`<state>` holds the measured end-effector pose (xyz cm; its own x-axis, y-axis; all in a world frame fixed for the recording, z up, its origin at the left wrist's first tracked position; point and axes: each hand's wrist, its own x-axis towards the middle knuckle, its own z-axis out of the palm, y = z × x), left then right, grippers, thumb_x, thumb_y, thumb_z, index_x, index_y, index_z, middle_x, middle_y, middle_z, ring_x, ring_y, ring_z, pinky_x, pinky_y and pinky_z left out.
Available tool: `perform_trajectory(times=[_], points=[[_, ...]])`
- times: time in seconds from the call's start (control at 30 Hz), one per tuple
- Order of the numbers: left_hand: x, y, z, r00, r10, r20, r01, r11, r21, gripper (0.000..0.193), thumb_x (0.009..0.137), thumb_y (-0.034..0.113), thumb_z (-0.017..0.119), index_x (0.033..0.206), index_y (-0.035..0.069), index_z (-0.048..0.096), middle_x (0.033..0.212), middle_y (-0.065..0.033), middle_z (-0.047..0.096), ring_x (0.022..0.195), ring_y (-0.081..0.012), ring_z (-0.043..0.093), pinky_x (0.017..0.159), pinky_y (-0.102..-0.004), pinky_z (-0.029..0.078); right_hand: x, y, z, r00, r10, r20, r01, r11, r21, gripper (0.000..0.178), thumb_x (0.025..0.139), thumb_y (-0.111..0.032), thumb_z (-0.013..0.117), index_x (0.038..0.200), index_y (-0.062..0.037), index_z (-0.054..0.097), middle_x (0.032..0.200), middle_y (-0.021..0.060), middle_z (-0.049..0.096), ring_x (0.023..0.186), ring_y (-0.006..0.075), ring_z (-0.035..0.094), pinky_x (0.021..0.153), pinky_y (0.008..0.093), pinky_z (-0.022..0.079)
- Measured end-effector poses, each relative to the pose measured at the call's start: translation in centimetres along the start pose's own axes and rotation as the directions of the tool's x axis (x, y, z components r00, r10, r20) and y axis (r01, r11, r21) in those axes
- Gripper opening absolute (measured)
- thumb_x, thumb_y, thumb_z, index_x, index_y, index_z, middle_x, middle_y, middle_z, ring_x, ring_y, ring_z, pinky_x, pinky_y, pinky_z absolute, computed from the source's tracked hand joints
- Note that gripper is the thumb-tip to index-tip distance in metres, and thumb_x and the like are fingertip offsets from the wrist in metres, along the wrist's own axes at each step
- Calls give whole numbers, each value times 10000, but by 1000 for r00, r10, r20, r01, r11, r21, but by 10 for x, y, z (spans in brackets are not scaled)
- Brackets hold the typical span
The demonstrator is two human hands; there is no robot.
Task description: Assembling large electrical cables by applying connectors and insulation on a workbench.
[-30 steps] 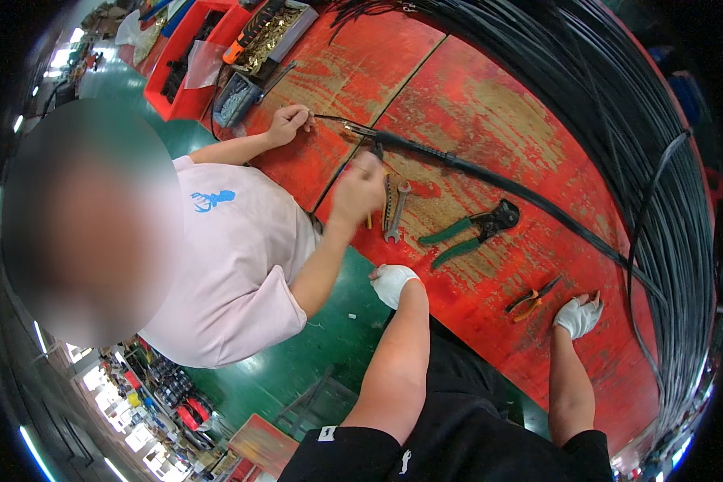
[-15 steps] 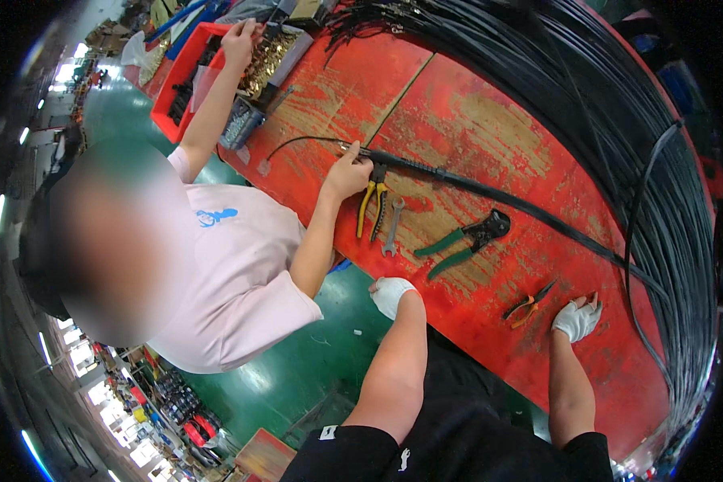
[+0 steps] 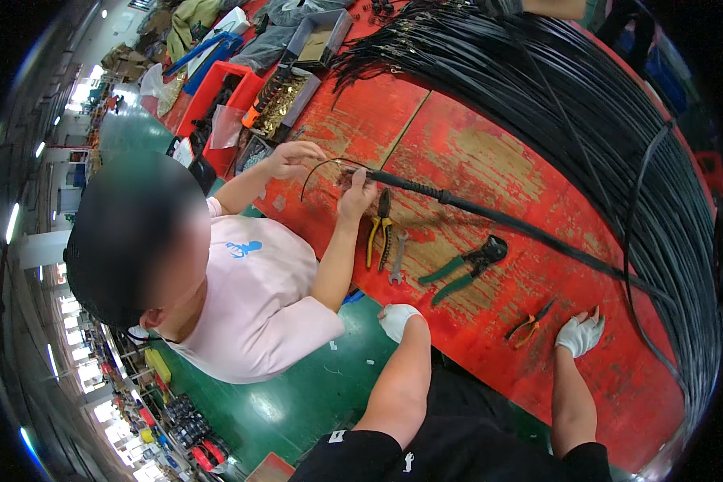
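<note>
My left hand (image 3: 398, 321), in a white fingerless-tipped glove, is at the table's near edge, fingers curled in, with nothing showing in them. My right hand (image 3: 580, 332), gloved alike, rests on the red table (image 3: 490, 361) with fingers apart and holds nothing. Just left of it lie orange-and-black pliers (image 3: 528, 324). Farther left are green-handled cutters (image 3: 470, 267), a wrench (image 3: 398, 257) and yellow-handled pliers (image 3: 381, 231). A co-worker's hand (image 3: 355, 194) grips the end of a thick black cable (image 3: 506, 215); their other hand (image 3: 293, 161) is beside its thin wire end.
A large bundle of black cables (image 3: 610, 136) covers the table's far and right sides. At the far left stand a red bin (image 3: 209, 100), a grey box of brass-coloured parts (image 3: 285, 100) and an orange-handled tool (image 3: 265, 98). Another person's arm (image 3: 554, 8) reaches in at the top.
The co-worker's far hand has come from the parts boxes to the cable end. Their other hand still holds the cable. My hands stay nearly in place; the view has shifted slightly.
</note>
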<state>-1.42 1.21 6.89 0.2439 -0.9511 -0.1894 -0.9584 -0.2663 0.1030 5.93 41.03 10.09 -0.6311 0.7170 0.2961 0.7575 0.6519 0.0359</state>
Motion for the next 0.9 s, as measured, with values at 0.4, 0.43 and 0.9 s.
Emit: perform_trajectory(times=[0.4,0.43,0.9], points=[[5,-3,10,996,-29,-79,25,999,-47,473,990,267,346,788,9,687,809,-195,722,731,-364,709,673,-491,570,2,-2,-1,1000,-3,18,2,1000,9,409,963,-266,552,1347,-125,556,1420,177,508,1291,363,483,1087,485,377],[4,-3,11,996,-15,-93,12,1000,-26,473,989,262,344,784,11,688,807,-194,722,730,-362,710,673,-486,572,2,-3,-2,1000,-4,15,4,1000,8,408,962,-264,553,1346,-126,553,1420,176,508,1290,362,485,1087,484,378],[-8,11,-15,997,-60,-48,58,998,-25,500,994,266,346,745,15,700,746,-188,715,669,-366,704,614,-479,575,0,1,6,1000,-20,-9,20,1000,4,415,968,-281,550,1359,-145,532,1408,185,518,1292,366,486,1071,495,392]])
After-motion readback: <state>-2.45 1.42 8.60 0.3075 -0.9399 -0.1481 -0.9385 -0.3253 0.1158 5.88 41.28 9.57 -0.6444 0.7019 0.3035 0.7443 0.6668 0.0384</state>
